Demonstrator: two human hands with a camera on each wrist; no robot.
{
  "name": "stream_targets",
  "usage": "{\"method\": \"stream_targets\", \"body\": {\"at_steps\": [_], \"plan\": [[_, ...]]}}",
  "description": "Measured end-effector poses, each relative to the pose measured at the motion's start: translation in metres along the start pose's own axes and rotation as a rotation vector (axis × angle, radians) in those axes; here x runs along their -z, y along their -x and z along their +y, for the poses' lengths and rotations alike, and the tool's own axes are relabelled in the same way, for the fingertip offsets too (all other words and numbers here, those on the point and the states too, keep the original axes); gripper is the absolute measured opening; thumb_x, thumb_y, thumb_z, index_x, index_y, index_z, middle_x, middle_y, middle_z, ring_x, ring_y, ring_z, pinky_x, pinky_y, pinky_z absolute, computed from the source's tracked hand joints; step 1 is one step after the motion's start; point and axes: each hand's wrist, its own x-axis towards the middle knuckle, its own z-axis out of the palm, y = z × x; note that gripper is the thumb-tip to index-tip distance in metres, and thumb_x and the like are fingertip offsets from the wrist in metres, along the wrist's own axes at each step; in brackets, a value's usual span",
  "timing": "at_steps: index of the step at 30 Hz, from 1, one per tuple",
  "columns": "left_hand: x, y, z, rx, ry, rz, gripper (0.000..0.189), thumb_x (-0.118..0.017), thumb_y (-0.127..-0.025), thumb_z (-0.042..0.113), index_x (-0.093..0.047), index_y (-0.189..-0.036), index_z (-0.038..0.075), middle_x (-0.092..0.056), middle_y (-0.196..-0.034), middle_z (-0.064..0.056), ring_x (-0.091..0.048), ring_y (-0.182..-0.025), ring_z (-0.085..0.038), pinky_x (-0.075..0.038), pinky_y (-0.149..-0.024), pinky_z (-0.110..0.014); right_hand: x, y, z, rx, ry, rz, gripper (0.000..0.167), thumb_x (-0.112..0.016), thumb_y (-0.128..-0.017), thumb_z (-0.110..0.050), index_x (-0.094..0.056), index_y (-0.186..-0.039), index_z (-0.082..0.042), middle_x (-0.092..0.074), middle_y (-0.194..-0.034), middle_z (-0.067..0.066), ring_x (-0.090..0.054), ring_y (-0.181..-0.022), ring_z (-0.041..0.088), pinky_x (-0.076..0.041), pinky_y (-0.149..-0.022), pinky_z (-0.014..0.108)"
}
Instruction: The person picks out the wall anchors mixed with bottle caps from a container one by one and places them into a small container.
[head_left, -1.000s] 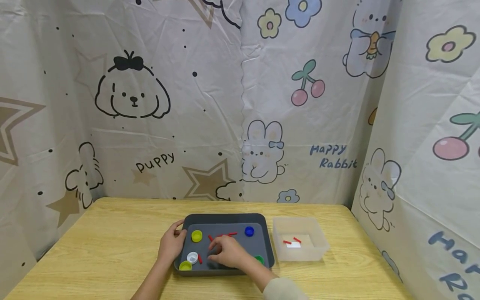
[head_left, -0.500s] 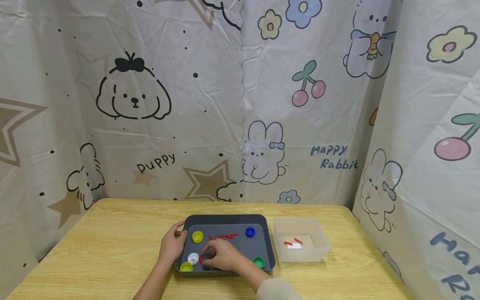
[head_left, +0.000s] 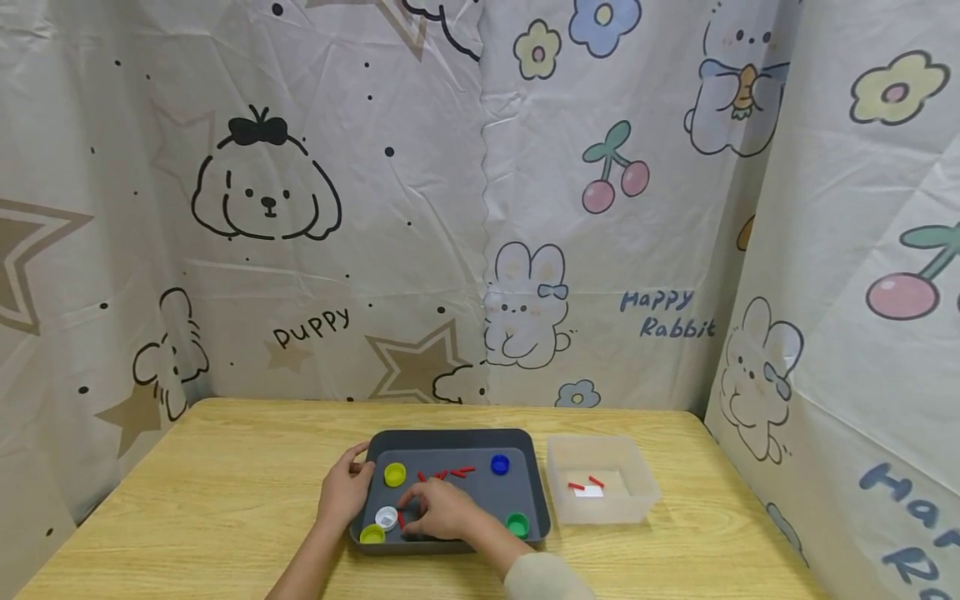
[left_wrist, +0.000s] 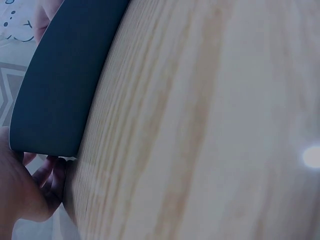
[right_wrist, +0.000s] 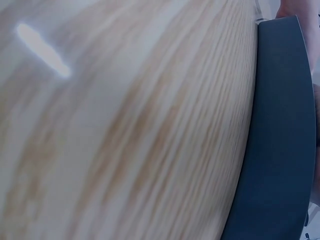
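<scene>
A dark grey tray (head_left: 453, 437) lies on the table. My left hand (head_left: 345, 490) grips its left edge, thumb by the rim and fingers along the outer wall. My right hand (head_left: 444, 510) is low over the tray, pinching a short red stick (head_left: 401, 520) between thumb and index finger. Just left of that stick sits a white bottle cap (head_left: 386, 518). Several more red sticks (head_left: 467, 470) lie behind the hand. Both wrist views show mostly tabletop and the tray's outer wall (left_wrist: 62, 80); the right hand's fingertips are hidden in the right wrist view.
Two yellow caps, one at the back left (head_left: 394, 475) and one at the front left (head_left: 372, 534), share the tray with a blue cap (head_left: 500, 464) and a green cap (head_left: 517, 525). Right of the tray stands a translucent box (head_left: 637, 500) containing two red sticks.
My right hand has moved left across the tray to the red stick beside the white cap, uncovering the green cap. My left hand stays at the tray's edge.
</scene>
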Motion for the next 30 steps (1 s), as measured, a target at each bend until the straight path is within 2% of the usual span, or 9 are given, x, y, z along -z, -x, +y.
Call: {"method": "stream_targets", "body": {"at_steps": [13, 30], "plan": [[-0.0005, -0.0002, -0.0021, 0.002, -0.002, -0.004, 0.041, -0.050, -0.094, 0.015, -0.049, -0.134, 0.005, -0.065, -0.107, -0.021, -0.060, -0.099, -0.033, -0.046, -0.082, -0.047, -0.0021, -0.0006, 0.0007, -0.025, 0.047, 0.011, 0.024, -0.078, -0.074, -0.030, -0.071, -0.097, -0.031, -0.054, -0.068, -0.012, -0.047, -0.061, 0.002, -0.036, -0.055, 0.022], [-0.0002, 0.0004, -0.0003, 0.012, 0.016, 0.001, 0.041, -0.049, -0.093, 0.014, -0.049, -0.133, 0.005, -0.065, -0.105, -0.021, -0.061, -0.096, -0.032, -0.046, -0.079, -0.043, -0.0021, 0.0010, 0.0057, -0.050, -0.107, 0.047, 0.022, -0.079, -0.073, -0.029, -0.071, -0.094, -0.028, -0.057, -0.072, -0.011, -0.049, -0.066, 0.002, -0.037, -0.059, 0.025]]}}
